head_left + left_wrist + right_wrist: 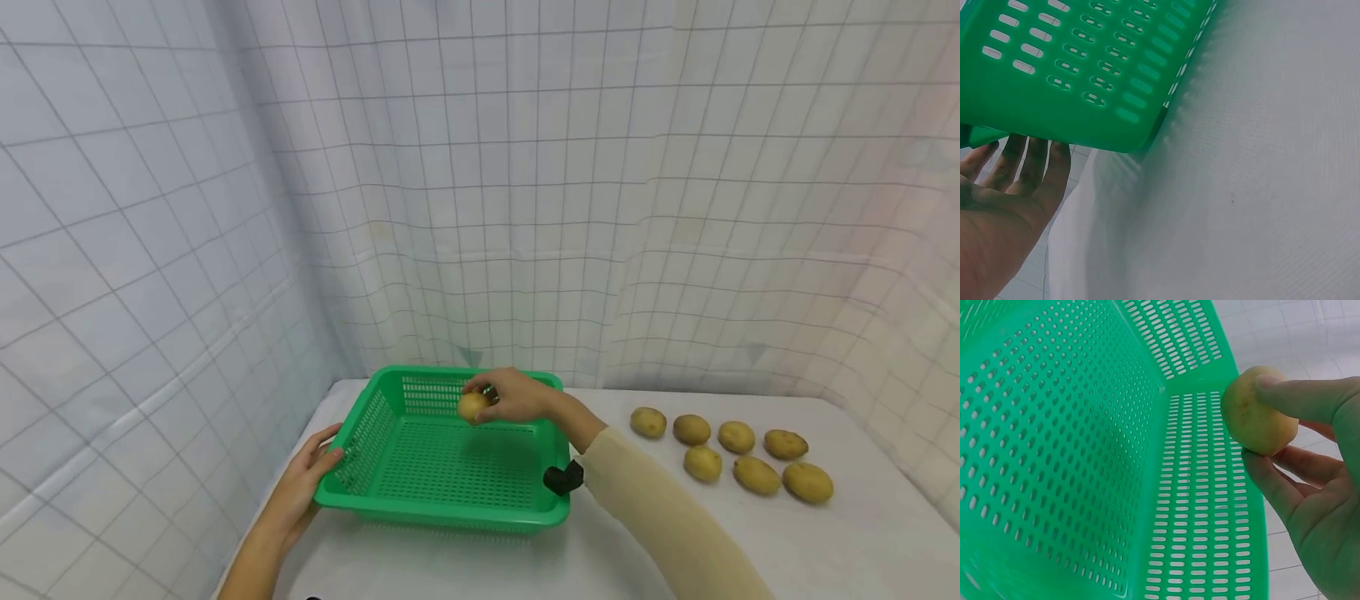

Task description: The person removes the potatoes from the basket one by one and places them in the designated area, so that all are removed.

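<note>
My right hand (516, 395) holds a yellow potato (472, 407) over the far part of a green plastic basket (442, 515). In the right wrist view, the thumb presses on one side of the potato (1259, 411) while the fingers of the right hand (1325, 500) support it from the other. At the basket's left side, my left hand (306, 473) grips the rim, its thumb lying over the edge. From the left wrist, the fingers of the left hand (1010, 206) reach up beneath the rim of the slotted basket (1054, 125). The basket's perforated floor is bare.
To the right of the basket, several potatoes (756, 475) lie in two rough rows on the white-covered table (630, 533). Hanging white sheets with a grid pattern (525, 208) enclose the table at the back and both sides. A black wrist device (564, 477) overlaps the basket's right rim.
</note>
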